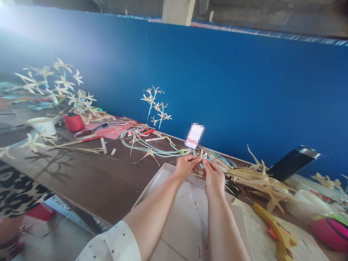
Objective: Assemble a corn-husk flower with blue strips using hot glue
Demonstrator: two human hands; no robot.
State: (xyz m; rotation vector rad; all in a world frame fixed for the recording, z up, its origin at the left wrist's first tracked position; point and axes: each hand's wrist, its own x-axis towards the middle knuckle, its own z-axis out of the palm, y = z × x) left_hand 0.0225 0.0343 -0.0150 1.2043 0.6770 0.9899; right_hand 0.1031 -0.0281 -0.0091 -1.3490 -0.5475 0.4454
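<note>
My left hand and my right hand meet over the far edge of a pale cardboard sheet. Both pinch a small dried-straw flower piece with a light blue strip beside it. The fingertips of both hands are pressed together around it. Just behind them lies a pile of dried straw leaves and looped blue-green strips on the brown table.
A yellow glue gun lies at the right, with a black flask behind it. Pink and white bowls sit far right. Finished straw flower sprays, a red spool and a white bowl stand at left. A blue wall backs the table.
</note>
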